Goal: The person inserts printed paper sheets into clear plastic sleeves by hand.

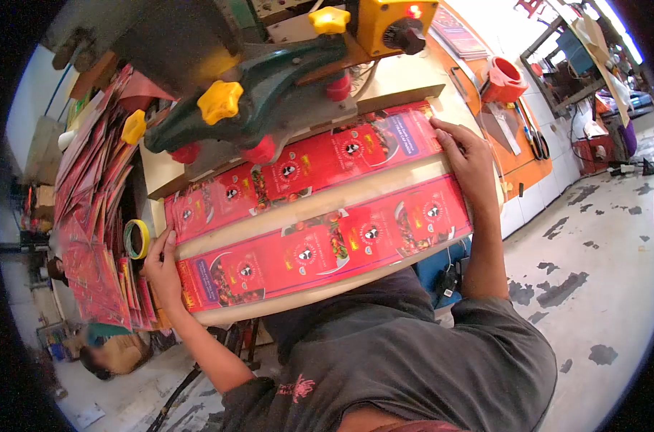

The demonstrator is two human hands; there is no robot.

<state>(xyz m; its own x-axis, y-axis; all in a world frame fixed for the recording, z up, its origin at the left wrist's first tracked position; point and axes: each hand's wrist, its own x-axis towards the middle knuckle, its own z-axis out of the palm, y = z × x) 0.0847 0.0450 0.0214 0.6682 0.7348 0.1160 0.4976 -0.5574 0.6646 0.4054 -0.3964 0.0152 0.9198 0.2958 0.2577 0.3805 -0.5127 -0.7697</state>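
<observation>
Pale flooring (pixel 615 277) with dark worn patches spread beyond the right side of the work area. On a cream-coloured counter (pixel 312 207) lay two long red printed strips, side by side with a bare band between them. The far strip (pixel 291 174) ran along the front of a machine (pixel 283 83) with yellow star-shaped knobs (pixel 219 102); the near strip (pixel 309 252) followed the counter's near edge.

The person's left hand (pixel 164 277) was at the counter's left edge, its fingers beside the left ends of the strips. The right hand (pixel 472 164) reached over the right edge, thumb and forefinger at the right end of the far strip. Whether either hand's fingers gripped or merely rested there, I could not tell.

Behind the far right corner, a yellow control box (pixel 377 29) showed a lit red lamp. An orange side table (pixel 532 173) carried a red roll (pixel 495 91) and scissors (pixel 538 142). Past the left edge stood a leaning stack of printed sheets (pixel 89 223), with a yellow tape roll (pixel 145 239) near the left hand.
</observation>
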